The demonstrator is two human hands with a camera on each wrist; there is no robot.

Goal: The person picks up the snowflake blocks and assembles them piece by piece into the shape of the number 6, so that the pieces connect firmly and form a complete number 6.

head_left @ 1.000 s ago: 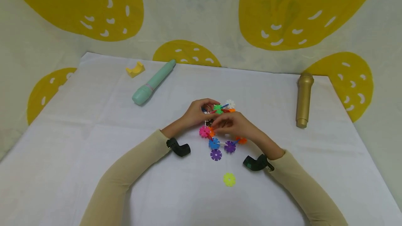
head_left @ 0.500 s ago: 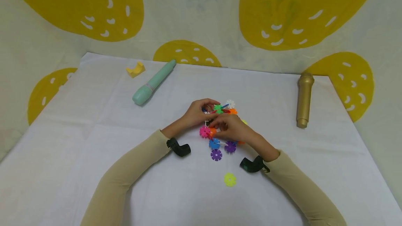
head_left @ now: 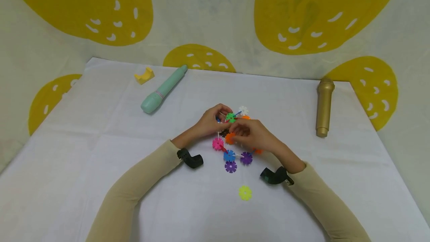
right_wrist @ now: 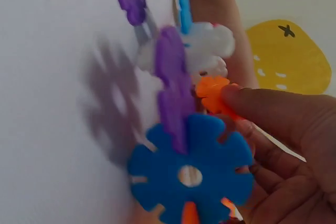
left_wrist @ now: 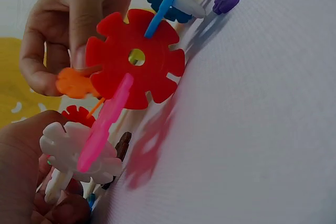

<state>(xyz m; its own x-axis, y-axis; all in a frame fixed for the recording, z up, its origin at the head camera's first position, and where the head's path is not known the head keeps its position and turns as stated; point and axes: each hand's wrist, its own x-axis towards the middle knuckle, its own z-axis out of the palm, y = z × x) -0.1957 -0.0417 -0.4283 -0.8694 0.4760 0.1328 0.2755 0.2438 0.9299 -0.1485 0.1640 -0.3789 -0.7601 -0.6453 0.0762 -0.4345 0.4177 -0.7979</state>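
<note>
Several colourful notched flower discs are linked in a loose ring between both hands. The left hand [head_left: 212, 119] grips the ring's far left part, near a green disc [head_left: 230, 117] and a white disc [left_wrist: 79, 150]. The right hand [head_left: 254, 133] pinches an orange disc [head_left: 230, 138] between thumb and fingers; this disc also shows in the right wrist view. Close by are a pink disc [head_left: 218, 143], a blue disc [head_left: 229, 155] and a purple disc [head_left: 246, 158]. A red disc [left_wrist: 134, 59] stands upright in the left wrist view. The hands hide part of the ring.
A single yellow disc [head_left: 245, 192] lies nearer the front. A mint-green microphone [head_left: 164, 89] and a small yellow curved block [head_left: 144, 75] lie at the back left. A gold microphone [head_left: 324, 107] lies at the right on the white cloth [head_left: 100, 122].
The right hand reached down to the left to the orange disc, then drew back up and right with it, away from the pink disc. The left hand stays nearly still.
</note>
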